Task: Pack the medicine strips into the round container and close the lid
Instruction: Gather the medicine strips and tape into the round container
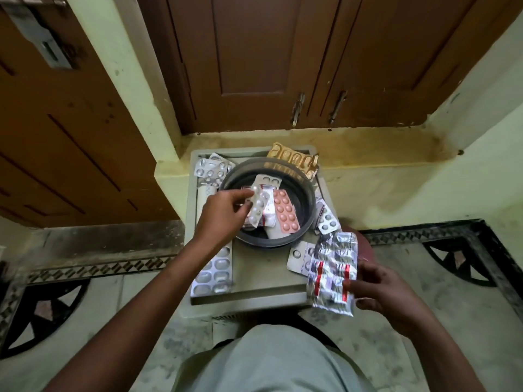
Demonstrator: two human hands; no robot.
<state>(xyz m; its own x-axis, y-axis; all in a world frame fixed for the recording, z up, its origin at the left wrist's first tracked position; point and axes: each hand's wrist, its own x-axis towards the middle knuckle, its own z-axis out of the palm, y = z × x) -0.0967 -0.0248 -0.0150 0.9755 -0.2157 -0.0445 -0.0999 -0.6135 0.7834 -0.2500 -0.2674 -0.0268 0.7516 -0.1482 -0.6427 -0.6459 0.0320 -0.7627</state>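
Fingers of your left hand (223, 213) pinch a white blister strip (258, 208) by its near edge and hold it tilted over the mouth of the round container (307, 203), so you are in the middle of loading, with this strip about to go in. Your right hand (387, 292) grips a large crinkled foil strip (334, 274) with red bands, held low and near you, just off the corner of the grey tray (254, 278).

Inside the container a pink strip (285, 211) and a few silver ones already lie flat. Around it, on the tray, more strips wait: a silver cluster (210, 171) at the far left, a gold strip (295, 161) leaning behind the rim, a small one (327, 219) at the right wall, and a long silver one (215, 273) at the near left.

Your next move, as I judge it, is to let the white strip drop flat, then bring the foil strip over; it looks wide, so you may need to angle or bend it. No lid is visible from here. Print on the strips is too small and blurred to read.
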